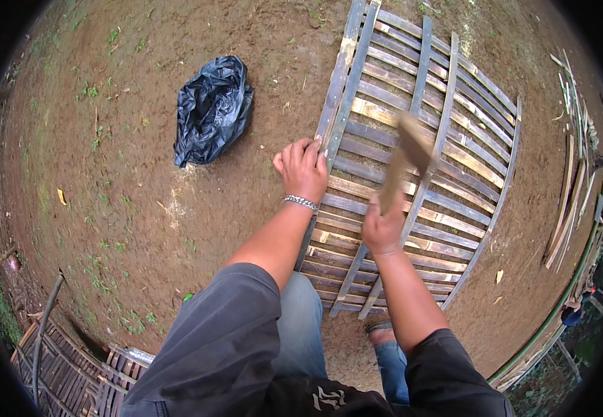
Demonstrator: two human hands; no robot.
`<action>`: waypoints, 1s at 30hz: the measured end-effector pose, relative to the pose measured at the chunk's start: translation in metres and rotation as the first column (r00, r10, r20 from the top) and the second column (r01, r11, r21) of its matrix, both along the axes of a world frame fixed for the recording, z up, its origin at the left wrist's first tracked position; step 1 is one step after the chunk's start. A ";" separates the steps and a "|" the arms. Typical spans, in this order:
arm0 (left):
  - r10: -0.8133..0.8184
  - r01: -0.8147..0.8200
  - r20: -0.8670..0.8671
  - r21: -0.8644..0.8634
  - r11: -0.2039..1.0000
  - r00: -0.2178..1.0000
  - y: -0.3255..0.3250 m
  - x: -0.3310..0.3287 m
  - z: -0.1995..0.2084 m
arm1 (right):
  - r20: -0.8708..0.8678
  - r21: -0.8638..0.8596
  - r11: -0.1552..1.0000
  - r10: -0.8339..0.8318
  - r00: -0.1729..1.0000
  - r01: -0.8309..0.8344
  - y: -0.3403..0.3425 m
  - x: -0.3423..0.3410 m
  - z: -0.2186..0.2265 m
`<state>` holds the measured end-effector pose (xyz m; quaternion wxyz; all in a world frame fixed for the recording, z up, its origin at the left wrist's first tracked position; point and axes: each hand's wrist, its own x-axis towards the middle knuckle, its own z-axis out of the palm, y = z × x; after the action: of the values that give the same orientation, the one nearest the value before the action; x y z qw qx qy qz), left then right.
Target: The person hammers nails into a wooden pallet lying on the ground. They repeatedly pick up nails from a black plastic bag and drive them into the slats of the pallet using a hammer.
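Note:
A slatted bamboo panel (447, 149) lies on the ground in front of me, its many strips crossed by long battens. Along its left edge runs a doubled rail (347, 76). My left hand (303, 169), with a chain bracelet at the wrist, rests on that rail. Its fingers are bent and pressed together; anything pinched in them is too small to make out. Above the middle of the panel, my right hand (383, 228) is wrapped round the handle of a hatchet-like tool (413, 144) with a wooden grip. Motion smears the tool's head, which points away from me.
A crumpled black plastic bag (212, 111) sits open on bare soil, left of the panel. Loose bamboo strips (571, 187) are piled at the far right. Another slatted bamboo structure (72, 365) stands at the lower left. My foot (383, 333) is beside the panel's near end.

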<state>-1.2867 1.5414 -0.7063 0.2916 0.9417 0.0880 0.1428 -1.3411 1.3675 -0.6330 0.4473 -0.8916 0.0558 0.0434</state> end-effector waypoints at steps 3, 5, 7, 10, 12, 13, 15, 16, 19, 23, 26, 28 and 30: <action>-0.003 0.003 -0.002 0.000 1.000 1.000 -0.001 -0.003 0.000 | -0.237 -0.188 0.982 -0.008 0.971 -0.038 0.006 0.011 -0.003; 0.002 -0.002 -0.004 0.003 1.000 1.000 0.001 -0.004 -0.002 | 0.052 -0.099 0.995 -0.010 0.999 0.015 0.002 0.010 0.000; 0.007 -0.007 -0.015 0.009 1.000 1.000 0.005 -0.007 -0.005 | 0.165 0.032 0.995 -0.099 0.981 0.095 0.005 0.000 0.006; -0.016 0.015 -0.014 -0.012 1.000 1.000 -0.004 -0.002 0.001 | 0.126 0.196 0.970 -0.168 0.978 0.142 0.001 -0.025 -0.018; -0.012 0.012 -0.018 0.003 1.000 1.000 0.000 -0.005 0.000 | 0.048 0.137 0.983 -0.130 0.990 0.122 0.017 -0.027 -0.017; -0.003 0.003 -0.020 0.009 1.000 1.000 0.003 -0.005 -0.001 | 0.004 0.104 0.990 -0.099 0.995 0.098 0.025 -0.027 -0.016; 0.006 -0.006 -0.022 0.002 1.000 1.000 0.001 -0.002 -0.001 | -0.265 0.298 0.936 -0.107 0.958 0.187 0.030 -0.033 -0.023; 0.000 0.000 -0.022 -0.002 1.000 1.000 -0.001 -0.003 0.000 | -0.325 0.433 0.845 -0.180 0.929 0.315 0.032 -0.039 -0.025; -0.004 0.004 -0.029 0.001 1.000 1.000 0.000 -0.005 -0.003 | -0.487 0.651 0.469 -0.344 0.803 0.596 0.076 -0.034 -0.001; 0.001 -0.001 -0.009 0.000 1.000 1.000 0.003 -0.003 -0.009 | -0.641 0.687 0.345 -0.125 0.757 0.639 0.097 -0.010 0.016; -0.002 0.001 -0.024 -0.019 1.000 1.000 0.000 -0.005 -0.009 | -0.598 0.719 0.278 -0.221 0.771 0.637 0.108 -0.011 0.022; -0.004 0.003 -0.027 -0.015 1.000 1.000 0.002 -0.001 -0.010 | -0.642 0.697 0.261 -0.188 0.743 0.668 0.107 -0.006 0.027; -0.004 0.004 -0.024 -0.007 1.000 1.000 0.004 -0.003 -0.014 | -0.673 0.701 0.275 -0.051 0.738 0.658 0.104 -0.004 0.029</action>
<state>-1.2899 1.5451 -0.7208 0.2939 0.9426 0.0900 0.1304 -1.3453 1.4711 -0.6044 0.8241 -0.3959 0.3513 0.2020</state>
